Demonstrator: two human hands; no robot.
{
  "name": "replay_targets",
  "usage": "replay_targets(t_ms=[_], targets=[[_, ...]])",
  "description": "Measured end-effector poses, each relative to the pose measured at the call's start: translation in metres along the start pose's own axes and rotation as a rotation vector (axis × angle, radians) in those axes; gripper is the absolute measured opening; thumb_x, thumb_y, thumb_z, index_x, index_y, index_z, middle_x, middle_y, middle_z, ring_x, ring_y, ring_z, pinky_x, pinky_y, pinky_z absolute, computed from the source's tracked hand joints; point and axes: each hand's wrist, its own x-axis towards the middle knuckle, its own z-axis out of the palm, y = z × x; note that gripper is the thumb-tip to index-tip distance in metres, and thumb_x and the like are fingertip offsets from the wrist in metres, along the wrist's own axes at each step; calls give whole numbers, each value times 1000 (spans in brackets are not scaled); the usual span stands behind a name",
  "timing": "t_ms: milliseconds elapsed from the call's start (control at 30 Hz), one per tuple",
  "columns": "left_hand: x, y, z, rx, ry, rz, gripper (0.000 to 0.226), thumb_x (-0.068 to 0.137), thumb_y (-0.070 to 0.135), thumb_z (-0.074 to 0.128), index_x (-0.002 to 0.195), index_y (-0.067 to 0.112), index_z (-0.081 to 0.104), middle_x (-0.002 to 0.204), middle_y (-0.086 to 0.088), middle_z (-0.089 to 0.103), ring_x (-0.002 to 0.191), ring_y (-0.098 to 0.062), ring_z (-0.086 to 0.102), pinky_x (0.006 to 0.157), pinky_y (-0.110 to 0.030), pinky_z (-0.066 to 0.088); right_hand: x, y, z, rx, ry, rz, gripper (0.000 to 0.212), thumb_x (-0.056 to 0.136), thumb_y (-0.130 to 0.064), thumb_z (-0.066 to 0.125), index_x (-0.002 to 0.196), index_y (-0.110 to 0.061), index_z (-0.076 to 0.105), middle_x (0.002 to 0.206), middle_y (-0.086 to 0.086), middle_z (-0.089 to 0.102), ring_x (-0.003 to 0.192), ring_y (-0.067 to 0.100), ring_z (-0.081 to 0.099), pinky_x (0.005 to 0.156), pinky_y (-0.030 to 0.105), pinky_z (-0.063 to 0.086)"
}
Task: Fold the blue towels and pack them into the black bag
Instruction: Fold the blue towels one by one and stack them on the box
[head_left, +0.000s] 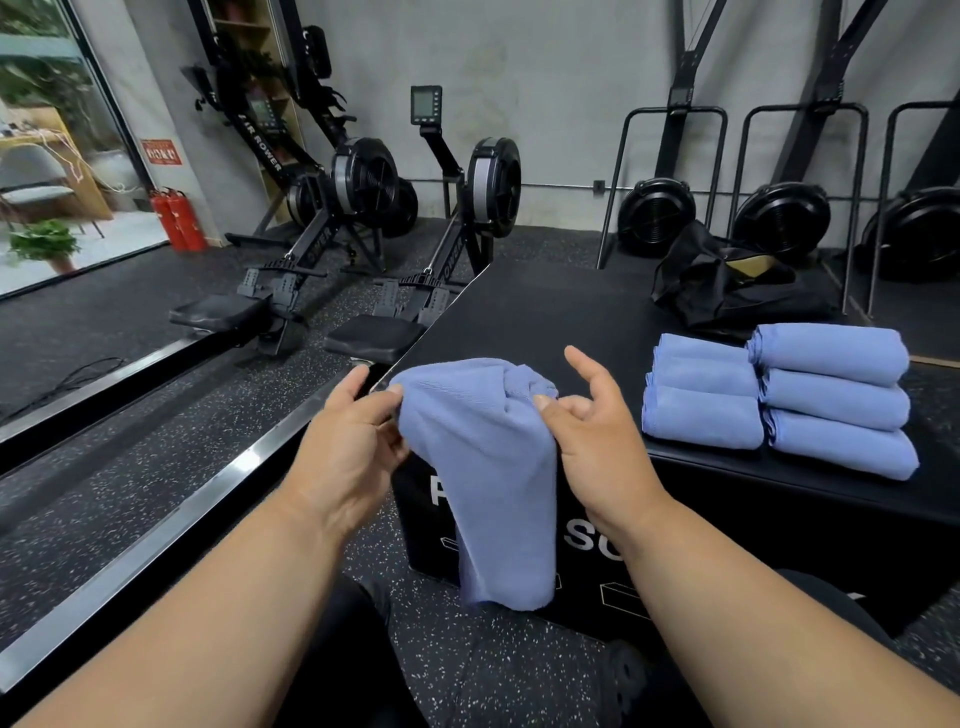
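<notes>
While both hands hold it up: towel (491, 467) hangs loose before the box (727, 519), lower end dangling.
Left hand (353, 441): at 9 o'clock of the towel, thumb and fingers pinching its top edge.
Right hand (597, 431): at 3 o'clock, thumb and curled fingers gripping the bunched top, index finger raised.
Folded towels (779, 400): two stacks on the box, at 3 o'clock of the hands, touching.
Bag (727, 291): black, crumpled, at 12 o'clock of the stacks.
Rowers (363, 208): at 11 o'clock, on the floor.
</notes>
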Motion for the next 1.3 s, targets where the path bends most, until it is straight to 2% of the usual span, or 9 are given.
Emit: replay_targets(t_ms=[100,233,433,633,867,1000,1067,1167,1300], targets=[[0,6,-6,-1,5,27,65,102,1,57,160,21,34,91,7,81,66,-6,70,67,-30,55,2,-3,-4,-26,13,-12,58,103,-18,65,151,-40,42,82,5,64,78,13,60,87,21,51],[3,11,-12,-29,7,41,47,102,1,58,141,26,50,105,4,79,78,-12,64,84,-35,50,9,-7,-7,2,1,11,49,100,-9,67,141,-32,56,87,2,70,77,14,62,78,37,51],[5,13,-19,-27,17,49,63,101,2,60,155,27,41,106,5,81,102,-19,72,115,-53,44,22,-21,-19,74,10,-4,54,95,7,64,137,-27,58,94,6,73,82,18,64,73,30,52],[3,17,-20,-36,-45,57,45,103,3,56,137,31,63,116,-7,77,88,-18,68,95,-44,49,28,-19,-27,150,89,10,48,97,4,65,133,-26,61,87,0,67,75,16,63,71,34,55],[-6,12,-10,-19,-58,-2,33,105,1,50,129,17,66,79,2,74,62,-6,64,55,-19,53,29,-7,-21,297,97,134,49,96,10,53,132,-22,62,96,12,61,87,21,64,87,42,54],[-8,27,-2,-180,-99,27,28,104,3,54,127,15,65,88,-2,76,78,-12,68,72,-24,61,28,-27,-21,505,67,55,55,100,-5,61,145,-32,45,103,13,67,104,26,68,101,48,56],[-9,35,3,-241,-114,25,28,104,5,55,127,16,66,90,-4,76,83,-15,70,78,-27,62,18,-17,-6,447,-28,158,74,103,-12,63,156,-47,25,121,3,74,113,29,73,105,53,54],[-13,37,12,-250,-128,-6,29,103,5,58,128,16,68,102,-9,76,92,-18,70,87,-32,61,0,6,21,434,-166,275,96,103,-5,61,163,-51,1,144,4,63,120,32,71,111,57,48],[-13,33,10,-215,-101,-28,28,102,6,60,126,17,70,110,-9,74,98,-19,67,91,-32,60,10,-5,24,520,-131,222,98,102,4,58,162,-53,5,152,12,50,122,32,69,107,48,53]])
